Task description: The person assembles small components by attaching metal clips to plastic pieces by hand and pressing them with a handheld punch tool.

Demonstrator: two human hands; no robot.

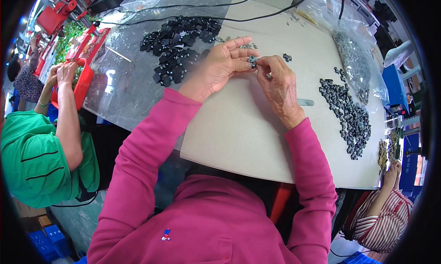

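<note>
Over the middle of the table, my left hand (219,65) pinches a small dark metallic part (252,60) between thumb and fingertips, its upper fingers stretched out. From the right, my right hand (282,85) meets it, thumb and forefinger pressed together at the part's edge. What those right fingertips grip is too small to make out. One loose dark part (287,57) lies just beyond my right hand. Behind my left hand is a heap of flat black pieces (177,41) with shiny spots. A pile of small dark parts (347,114) spreads on the right.
A flat metal strip (305,102) lies beside my right wrist. Clear bags of small metal pieces (353,57) stand at the far right. Black cables (229,19) cross the far side. A person in green (50,158) works at a red basket (82,85); another in stripes (383,218) sits right.
</note>
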